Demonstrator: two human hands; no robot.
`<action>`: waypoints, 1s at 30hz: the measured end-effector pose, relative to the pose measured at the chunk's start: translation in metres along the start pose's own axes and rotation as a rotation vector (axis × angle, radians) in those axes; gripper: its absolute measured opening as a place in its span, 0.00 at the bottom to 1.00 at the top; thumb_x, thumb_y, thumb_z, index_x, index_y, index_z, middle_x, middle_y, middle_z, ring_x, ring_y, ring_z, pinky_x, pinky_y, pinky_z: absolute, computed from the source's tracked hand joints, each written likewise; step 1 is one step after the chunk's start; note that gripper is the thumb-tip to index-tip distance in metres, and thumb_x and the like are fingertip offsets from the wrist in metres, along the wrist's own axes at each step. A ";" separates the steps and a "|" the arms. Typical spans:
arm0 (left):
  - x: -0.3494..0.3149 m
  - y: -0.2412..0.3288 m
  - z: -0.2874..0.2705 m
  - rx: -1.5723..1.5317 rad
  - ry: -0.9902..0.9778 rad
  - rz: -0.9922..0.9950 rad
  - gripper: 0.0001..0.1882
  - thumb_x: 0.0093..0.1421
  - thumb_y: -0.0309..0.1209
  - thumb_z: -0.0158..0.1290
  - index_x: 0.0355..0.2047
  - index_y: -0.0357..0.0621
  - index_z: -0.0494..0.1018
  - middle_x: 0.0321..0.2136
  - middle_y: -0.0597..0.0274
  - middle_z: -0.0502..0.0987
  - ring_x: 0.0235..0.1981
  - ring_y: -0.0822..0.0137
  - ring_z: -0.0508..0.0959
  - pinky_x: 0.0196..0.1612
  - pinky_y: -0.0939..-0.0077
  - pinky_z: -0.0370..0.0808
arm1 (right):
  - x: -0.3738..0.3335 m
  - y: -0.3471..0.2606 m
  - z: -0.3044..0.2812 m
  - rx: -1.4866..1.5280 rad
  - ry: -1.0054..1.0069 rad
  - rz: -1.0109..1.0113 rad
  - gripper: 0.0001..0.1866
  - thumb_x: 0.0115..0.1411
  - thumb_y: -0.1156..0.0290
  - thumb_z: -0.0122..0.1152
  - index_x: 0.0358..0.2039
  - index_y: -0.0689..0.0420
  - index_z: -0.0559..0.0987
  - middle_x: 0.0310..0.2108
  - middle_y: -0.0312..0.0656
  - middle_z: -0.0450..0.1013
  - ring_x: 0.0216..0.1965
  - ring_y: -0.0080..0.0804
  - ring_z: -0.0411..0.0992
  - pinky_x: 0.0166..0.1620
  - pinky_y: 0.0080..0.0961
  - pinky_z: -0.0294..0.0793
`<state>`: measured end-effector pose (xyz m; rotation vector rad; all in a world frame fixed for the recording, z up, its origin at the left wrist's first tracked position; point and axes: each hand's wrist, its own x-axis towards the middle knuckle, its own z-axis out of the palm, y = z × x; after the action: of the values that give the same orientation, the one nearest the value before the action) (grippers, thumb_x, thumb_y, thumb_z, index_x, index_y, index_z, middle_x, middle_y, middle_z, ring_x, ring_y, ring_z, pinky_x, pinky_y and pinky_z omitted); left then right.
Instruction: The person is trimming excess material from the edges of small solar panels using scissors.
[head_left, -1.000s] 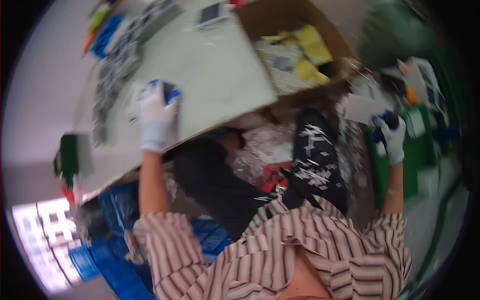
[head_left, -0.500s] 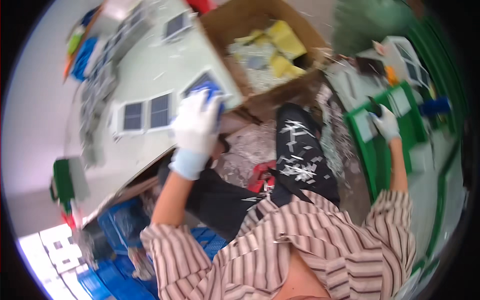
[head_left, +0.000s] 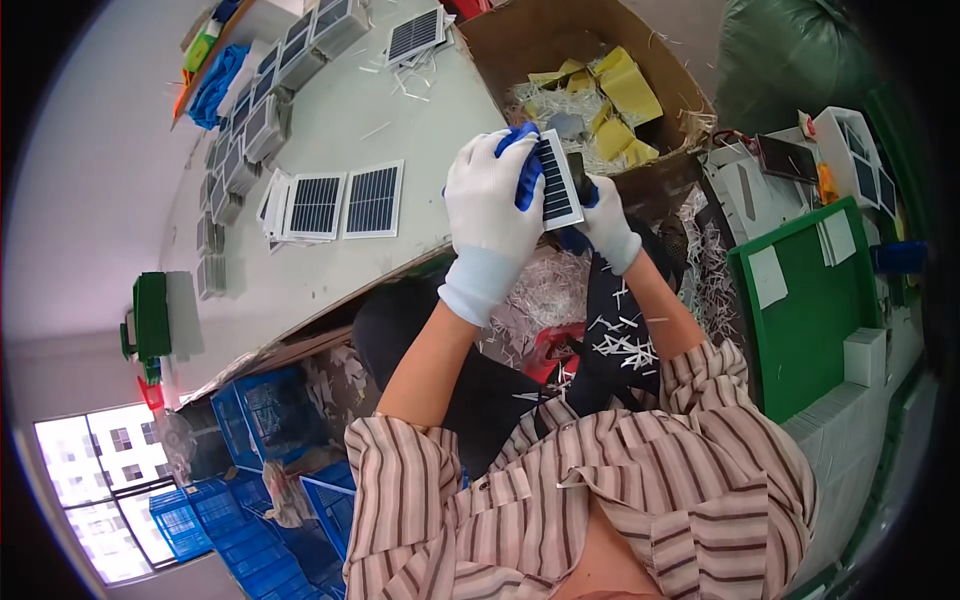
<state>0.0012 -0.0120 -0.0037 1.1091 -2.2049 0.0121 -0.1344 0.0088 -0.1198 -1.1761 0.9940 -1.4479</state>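
My left hand (head_left: 490, 200), in a white glove with blue-coated fingers, is closed on a small solar panel (head_left: 560, 185) with a white border, held tilted over my lap. My right hand (head_left: 609, 225), gloved alike, is at the panel's right edge. Its fingers are closed round a small black tool (head_left: 579, 178) whose kind I cannot make out. On the white table (head_left: 330, 110) to the left lie a single solar panel (head_left: 374, 199) and, beside it, a small pile of panels (head_left: 314, 206). Another panel (head_left: 415, 37) lies farther back.
Stacks of panels (head_left: 262, 128) line the table's left side. A cardboard box (head_left: 490, 65) ahead contains yellow pieces and white strips. To the right is a green tray (head_left: 800, 330) with white panels. White strips cover my trouser leg. Blue crates (head_left: 265, 415) stand lower left.
My left hand has moved right, off the table, with a panel. My right hand has come left from the green tray with the black tool, and both now meet at the panel.
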 end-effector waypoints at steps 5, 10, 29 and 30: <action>-0.001 -0.002 -0.001 0.037 -0.013 0.008 0.22 0.44 0.25 0.59 0.43 0.45 0.73 0.42 0.54 0.73 0.47 0.51 0.71 0.50 0.59 0.68 | -0.005 0.002 0.004 0.078 -0.126 0.072 0.10 0.52 0.68 0.60 0.29 0.62 0.77 0.24 0.34 0.75 0.26 0.17 0.71 0.31 0.19 0.72; -0.002 0.000 0.000 0.059 -0.012 -0.005 0.21 0.44 0.26 0.59 0.42 0.45 0.73 0.42 0.54 0.73 0.47 0.51 0.71 0.50 0.59 0.68 | -0.022 0.001 0.008 0.161 -0.172 0.148 0.10 0.50 0.69 0.65 0.30 0.61 0.79 0.21 0.34 0.75 0.23 0.16 0.71 0.28 0.15 0.71; -0.003 -0.001 -0.006 0.004 -0.062 0.009 0.22 0.44 0.27 0.59 0.43 0.42 0.72 0.42 0.53 0.72 0.46 0.51 0.70 0.50 0.59 0.67 | 0.053 0.043 0.057 0.659 0.022 0.034 0.07 0.61 0.71 0.51 0.38 0.57 0.70 0.31 0.35 0.72 0.33 0.21 0.72 0.36 0.19 0.76; -0.001 -0.001 -0.008 -0.024 -0.067 0.012 0.22 0.44 0.28 0.60 0.43 0.41 0.72 0.41 0.52 0.72 0.46 0.51 0.70 0.52 0.59 0.66 | 0.059 0.048 0.045 0.672 0.057 0.194 0.07 0.60 0.74 0.51 0.39 0.58 0.71 0.32 0.36 0.73 0.33 0.20 0.72 0.36 0.17 0.76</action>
<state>0.0069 -0.0090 0.0020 1.0979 -2.2650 -0.0469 -0.0839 -0.0583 -0.1469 -0.5361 0.5600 -1.4933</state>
